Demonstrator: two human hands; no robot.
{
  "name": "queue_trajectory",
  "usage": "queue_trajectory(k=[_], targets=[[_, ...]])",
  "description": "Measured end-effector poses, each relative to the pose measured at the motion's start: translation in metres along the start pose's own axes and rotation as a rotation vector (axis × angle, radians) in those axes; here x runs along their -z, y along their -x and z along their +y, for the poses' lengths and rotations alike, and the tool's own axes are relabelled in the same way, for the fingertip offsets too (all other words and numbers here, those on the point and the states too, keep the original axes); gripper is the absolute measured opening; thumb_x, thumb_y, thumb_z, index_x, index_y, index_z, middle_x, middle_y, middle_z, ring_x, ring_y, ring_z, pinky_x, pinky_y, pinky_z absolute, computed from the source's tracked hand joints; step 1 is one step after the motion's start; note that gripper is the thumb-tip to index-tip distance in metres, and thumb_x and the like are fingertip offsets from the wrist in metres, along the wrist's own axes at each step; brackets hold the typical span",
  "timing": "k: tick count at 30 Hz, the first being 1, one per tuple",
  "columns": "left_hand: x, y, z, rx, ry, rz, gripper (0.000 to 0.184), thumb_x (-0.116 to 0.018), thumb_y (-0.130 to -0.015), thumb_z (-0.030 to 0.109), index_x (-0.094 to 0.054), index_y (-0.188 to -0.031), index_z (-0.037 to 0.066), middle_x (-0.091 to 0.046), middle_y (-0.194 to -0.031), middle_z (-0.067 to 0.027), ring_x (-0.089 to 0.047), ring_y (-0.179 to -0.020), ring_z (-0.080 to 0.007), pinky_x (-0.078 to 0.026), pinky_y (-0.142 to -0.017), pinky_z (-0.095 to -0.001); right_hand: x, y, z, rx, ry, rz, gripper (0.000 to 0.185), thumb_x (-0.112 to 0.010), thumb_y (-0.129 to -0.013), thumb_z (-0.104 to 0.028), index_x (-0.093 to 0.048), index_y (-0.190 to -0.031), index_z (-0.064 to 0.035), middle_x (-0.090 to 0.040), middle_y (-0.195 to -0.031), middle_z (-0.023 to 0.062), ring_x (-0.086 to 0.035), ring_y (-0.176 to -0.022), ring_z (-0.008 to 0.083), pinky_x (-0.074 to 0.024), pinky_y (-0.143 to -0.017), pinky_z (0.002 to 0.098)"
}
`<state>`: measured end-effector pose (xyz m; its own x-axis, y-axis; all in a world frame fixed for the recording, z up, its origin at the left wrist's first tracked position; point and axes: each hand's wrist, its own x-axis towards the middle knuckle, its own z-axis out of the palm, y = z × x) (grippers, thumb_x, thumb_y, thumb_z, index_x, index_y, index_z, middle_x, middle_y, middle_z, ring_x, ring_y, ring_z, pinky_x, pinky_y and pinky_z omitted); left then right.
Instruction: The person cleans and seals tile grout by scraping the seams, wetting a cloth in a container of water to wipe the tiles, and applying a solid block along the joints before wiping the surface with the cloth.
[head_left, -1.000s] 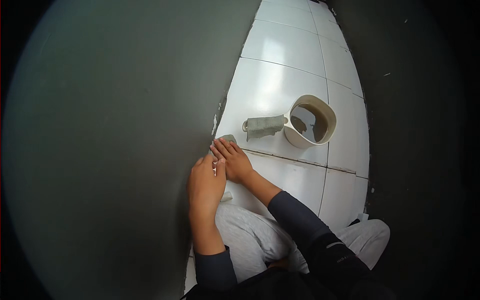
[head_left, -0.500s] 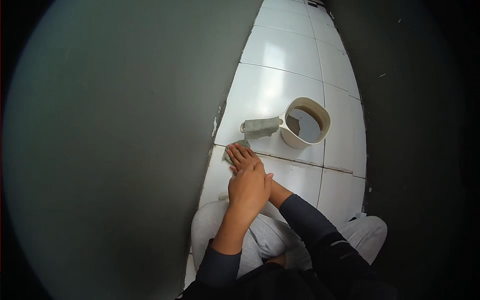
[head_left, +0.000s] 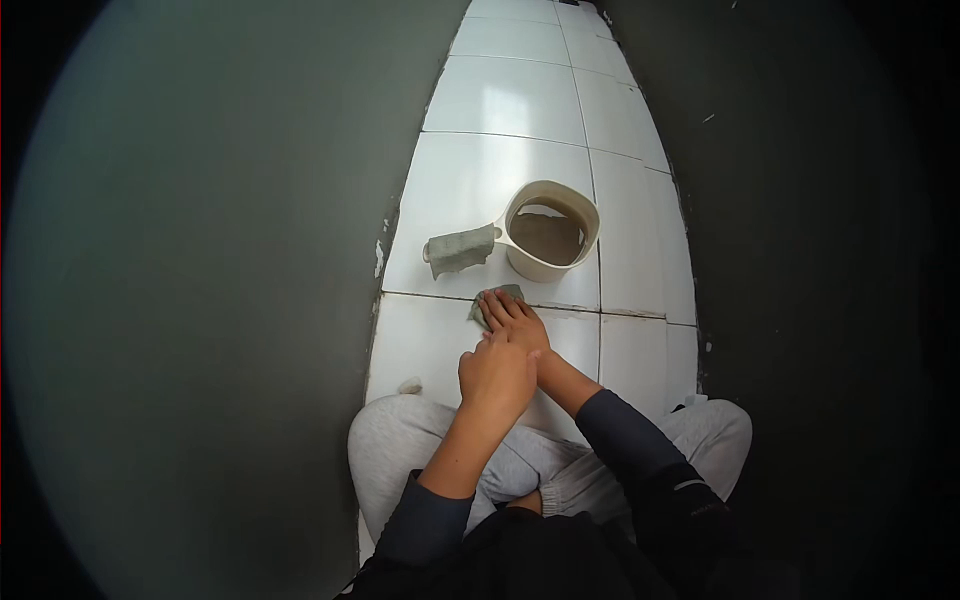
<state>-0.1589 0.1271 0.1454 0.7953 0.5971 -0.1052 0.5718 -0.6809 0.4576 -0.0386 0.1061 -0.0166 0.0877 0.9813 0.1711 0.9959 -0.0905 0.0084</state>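
Note:
My right hand (head_left: 518, 320) lies flat on a grey-green cloth (head_left: 508, 290), fingers stretched out, pressing it onto the white tiles over a dark joint line. My left hand (head_left: 497, 378) is closed over the back and wrist of my right hand; some of its fingers are hidden. Beyond the hands stands a cream dipper (head_left: 540, 268) with murky water inside. A second grey cloth (head_left: 462, 250) is draped over the dipper's handle, which points left.
Dark grey walls (head_left: 220, 280) border the narrow tiled floor (head_left: 480, 165) on both sides. A small pale lump (head_left: 410, 385) lies on the tiles near my left knee (head_left: 385, 435). A small white piece (head_left: 696, 399) sits by the right wall.
Both hands and the cloth have moved right, away from the left wall and along the tile joint. My left hand has come to rest over my right. The view has shifted.

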Motion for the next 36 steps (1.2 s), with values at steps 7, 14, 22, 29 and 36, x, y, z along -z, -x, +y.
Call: queue_trajectory(k=[7,14,22,29,36], targets=[[-0.032,0.002,0.026,-0.115,-0.087,-0.031,0.037,-0.06,-0.085,0.028,-0.057,-0.108,0.0,-0.064,-0.094,-0.0164,-0.066,-0.078,-0.0324,-0.052,-0.064,-0.0441,0.004,0.036,0.035,-0.097,-0.024,-0.055,0.058,-0.05,-0.085,-0.03,-0.043,-0.138,-0.0083,-0.037,-0.146,0.0071,-0.037,-0.132,0.0246,-0.0369,-0.105,0.0402],[-0.059,0.007,0.053,-0.178,-0.069,-0.098,0.033,-0.061,-0.085,0.028,-0.059,-0.103,0.0,-0.065,-0.093,-0.0154,-0.066,-0.074,-0.031,-0.052,-0.06,-0.0428,0.027,0.071,0.065,-0.224,-0.021,-0.229,0.06,-0.052,-0.089,-0.033,-0.037,-0.142,-0.0083,-0.033,-0.149,0.0074,-0.033,-0.136,0.0246,-0.0346,-0.107,0.0407],[-0.08,0.005,0.048,-0.244,0.047,-0.129,0.023,-0.06,-0.086,0.025,-0.062,-0.089,0.002,-0.063,-0.084,-0.0142,-0.064,-0.073,-0.0325,-0.051,-0.062,-0.0428,0.055,0.097,0.087,-0.488,0.039,-0.473,0.06,-0.045,-0.092,-0.03,-0.028,-0.146,-0.0103,-0.024,-0.154,0.0048,-0.027,-0.14,0.0203,-0.0311,-0.107,0.0367],[-0.079,0.006,0.041,-0.217,0.047,-0.151,0.023,-0.059,-0.087,0.025,-0.062,-0.089,0.002,-0.063,-0.085,-0.0141,-0.063,-0.075,-0.0325,-0.051,-0.064,-0.0426,0.072,0.105,0.108,-0.694,0.084,-0.692,0.068,-0.046,-0.09,-0.03,-0.018,-0.15,-0.0152,-0.012,-0.158,-0.001,-0.023,-0.142,0.0199,-0.0241,-0.11,0.0452],[-0.081,0.007,0.038,-0.22,0.062,-0.136,0.023,-0.059,-0.087,0.025,-0.062,-0.088,0.002,-0.062,-0.083,-0.014,-0.062,-0.073,-0.0322,-0.05,-0.064,-0.0428,0.06,0.109,0.12,-0.847,0.161,-0.744,0.069,-0.044,-0.091,-0.028,-0.012,-0.151,-0.0149,-0.009,-0.158,0.0002,-0.023,-0.141,0.0284,-0.0256,-0.108,0.0469]])
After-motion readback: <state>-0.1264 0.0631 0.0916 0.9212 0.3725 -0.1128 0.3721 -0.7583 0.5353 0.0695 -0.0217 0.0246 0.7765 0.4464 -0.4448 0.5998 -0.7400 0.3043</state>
